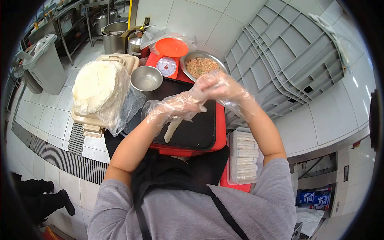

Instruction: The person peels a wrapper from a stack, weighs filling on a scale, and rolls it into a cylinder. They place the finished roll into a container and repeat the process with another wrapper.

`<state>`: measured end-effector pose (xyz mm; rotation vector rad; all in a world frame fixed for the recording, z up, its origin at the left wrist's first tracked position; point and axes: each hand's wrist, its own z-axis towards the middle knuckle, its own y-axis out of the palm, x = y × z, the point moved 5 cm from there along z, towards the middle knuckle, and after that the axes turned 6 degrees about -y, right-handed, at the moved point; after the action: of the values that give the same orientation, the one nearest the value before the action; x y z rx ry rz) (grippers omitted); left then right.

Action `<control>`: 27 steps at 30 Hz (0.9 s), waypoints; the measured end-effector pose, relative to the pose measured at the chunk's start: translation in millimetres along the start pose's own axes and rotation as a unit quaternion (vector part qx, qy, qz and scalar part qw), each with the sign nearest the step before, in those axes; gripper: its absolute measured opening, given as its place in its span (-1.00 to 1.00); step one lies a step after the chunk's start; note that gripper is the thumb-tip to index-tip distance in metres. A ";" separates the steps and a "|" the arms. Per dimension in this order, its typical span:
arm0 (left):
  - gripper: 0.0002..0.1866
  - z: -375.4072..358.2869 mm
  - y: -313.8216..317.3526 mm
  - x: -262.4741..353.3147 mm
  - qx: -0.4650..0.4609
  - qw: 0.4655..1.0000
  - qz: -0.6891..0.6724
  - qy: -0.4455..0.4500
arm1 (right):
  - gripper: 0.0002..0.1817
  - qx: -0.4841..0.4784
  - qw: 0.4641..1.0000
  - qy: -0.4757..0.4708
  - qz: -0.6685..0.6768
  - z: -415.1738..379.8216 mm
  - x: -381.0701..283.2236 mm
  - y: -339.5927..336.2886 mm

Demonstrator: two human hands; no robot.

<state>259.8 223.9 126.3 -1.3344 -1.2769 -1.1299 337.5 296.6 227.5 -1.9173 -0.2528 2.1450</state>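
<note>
Plastic-gloved left hand (190, 105) and right hand (216, 86) meet, fingers curled, above a black tray (196, 130) and pale strip (173, 130); what either grip holds cannot be told.

From here I can read no text; the scale dial (166, 66), upper centre, and blue packs (314, 198), lower right, show illegible markings.

Both hands in clear gloves, over black tray (196, 134). Left hand (180, 105) has pale strip (172, 130) hanging below. Right hand (212, 85) overlaps it, near filling (201, 66). Scale (166, 67) beyond hands, flatbread stack (95, 86) left, roll tub (245, 157) right, closer in.
</note>
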 end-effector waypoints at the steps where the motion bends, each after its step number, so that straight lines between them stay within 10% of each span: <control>1: -0.68 -8.3 -0.8 5.4 -0.027 0.997 -0.067 0.000 | -0.79 -0.003 1.000 0.001 -0.001 -1.1 -2.1 4.2; 8: -0.75 -22.2 4.2 24.4 -0.060 0.997 0.028 -0.044 | -0.78 -0.004 0.958 -0.187 -0.217 -14.0 -12.6 16.2; 13: -0.67 -13.6 3.4 22.4 0.086 0.972 0.213 0.043 | -0.93 0.164 0.978 0.115 0.054 -22.5 -0.3 18.2; 14: -0.67 -4.1 4.8 17.6 0.160 0.907 0.354 0.166 | -0.92 0.146 0.980 0.106 0.081 -23.3 7.4 12.9; 22: -0.72 -0.4 8.8 23.3 0.203 0.880 0.391 0.177 | -0.95 0.183 0.971 0.153 -0.006 -18.7 13.6 5.8; 25: -0.78 1.3 5.5 24.0 0.207 0.872 0.388 0.217 | -0.93 0.115 0.977 -0.021 -0.177 -7.1 -1.0 3.2; 27: -0.80 -0.7 4.5 23.8 0.168 0.914 0.335 0.158 | -0.90 0.092 0.987 0.130 -0.023 -11.6 0.6 4.3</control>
<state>265.1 226.4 149.9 -1.1331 -0.6470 -0.5723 348.6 292.2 224.3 -2.0314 -0.0469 1.7939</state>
